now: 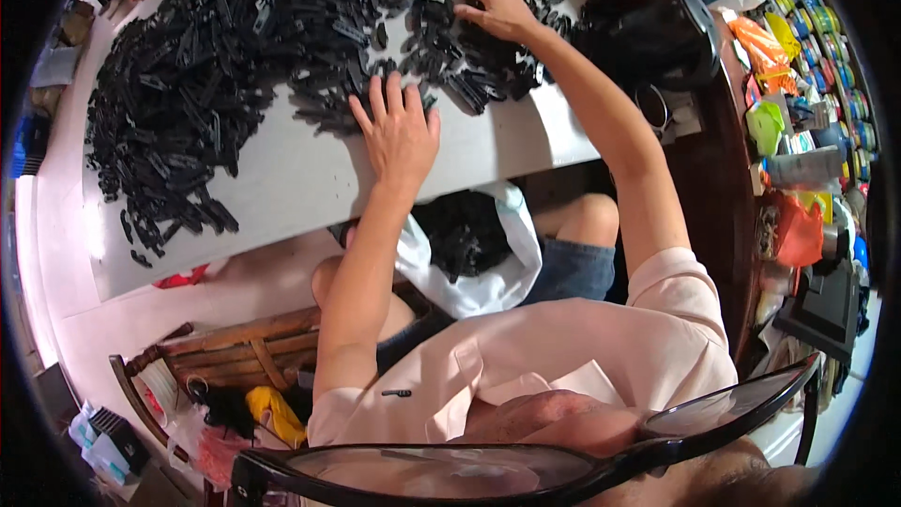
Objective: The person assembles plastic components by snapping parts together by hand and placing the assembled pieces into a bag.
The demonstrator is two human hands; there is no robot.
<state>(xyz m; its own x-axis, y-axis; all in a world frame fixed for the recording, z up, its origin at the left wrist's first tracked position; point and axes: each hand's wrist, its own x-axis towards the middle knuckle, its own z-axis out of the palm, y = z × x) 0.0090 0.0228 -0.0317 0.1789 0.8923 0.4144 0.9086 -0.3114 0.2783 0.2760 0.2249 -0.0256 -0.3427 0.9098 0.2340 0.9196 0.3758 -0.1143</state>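
My left hand (398, 128) lies flat with its fingers spread, the fingertips touching the near edge of a heap of small black plastic parts (202, 84) on the white table (310, 192). Farther right and deeper in, my right hand (497, 11) rests over a smaller cluster of the same parts (469, 52), fingers stretched out and partly curved over them. Neither hand visibly grips a part. Below the table edge, between my legs, a white sack (519, 249) stands with its mouth wide, holding many black parts (465, 237).
A wooden chair (253, 352) with a yellow bag (275, 418) stands at the lower left. At the right are a dark wooden surface (704, 197), a black bag (648, 33) and shelves crowded with round containers (835, 47). An orange bag (798, 228) hangs among the clutter.
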